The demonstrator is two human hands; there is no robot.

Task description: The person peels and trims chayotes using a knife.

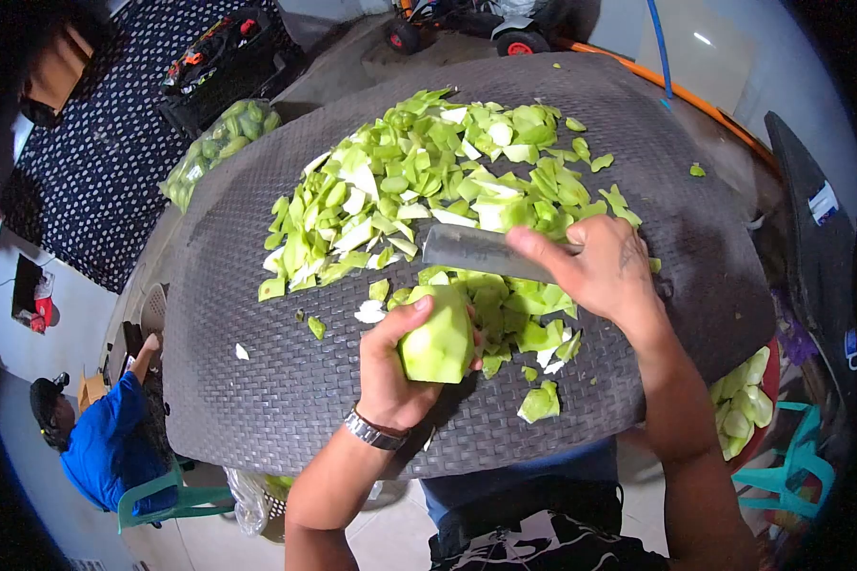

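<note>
My left hand [397, 366], with a metal watch at its wrist, is wrapped round a peeled pale green fruit or vegetable [438, 341] above the near part of the dark woven table [286, 381]. To the right, my right hand [595, 266] grips a wide-bladed knife [476, 251], its blade pointing left and lying above the held piece, not touching it. A large heap of green peelings [400, 171] spreads behind the blade, and more peelings [505, 309] lie under and beside the knife. The knife's handle is mostly hidden in my right hand.
A person in a blue shirt [114, 443] sits at the lower left. At the table's left edge is a plastic bag of green produce [221, 143]. A red basin [764, 433] with peeled pieces and a teal stool [795, 466] stand at the lower right.
</note>
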